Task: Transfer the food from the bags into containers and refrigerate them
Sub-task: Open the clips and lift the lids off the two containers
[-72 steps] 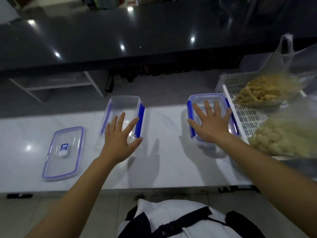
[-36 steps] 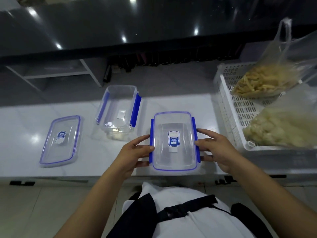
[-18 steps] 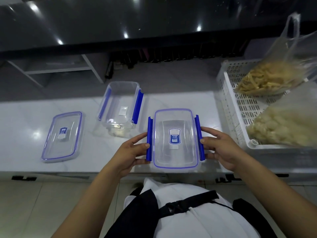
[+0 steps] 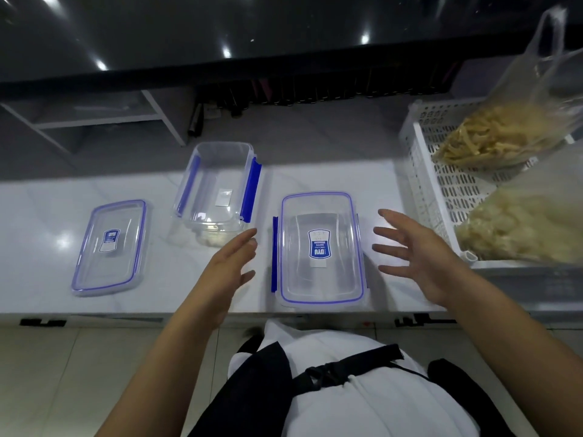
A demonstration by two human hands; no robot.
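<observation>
You are near the beginning of the task; no food is in a container yet. Your left hand (image 4: pixel 228 272) and your right hand (image 4: pixel 419 257) are both spread, with the fingers straight and apart, and they hold nothing. They hover on either side of the lidded container (image 4: pixel 320 250) at the centre of the frame, close to it but not touching.

This container sits on the white counter (image 4: pixel 47 247) with its lid on. The blue side clips look folded outward, so I judge the lid is unlatched, but it is not lifted off.

The open container (image 4: pixel 217 190) stands above and to the left of centre, apart from the first one. It is mostly empty, though a pale mass shows at its near end and I cannot tell what that is. Its loose lid (image 4: pixel 110 247) lies flat at the left of the frame.

At the right edge, the white basket (image 4: pixel 441 190) holds the bag of yellow strips (image 4: pixel 492 137) in the upper right and the bag of pale pieces (image 4: pixel 520 228) just below it.

What is left: to take off the second lid, empty both bags, close the containers and put them in the refrigerator, which is not in view.
</observation>
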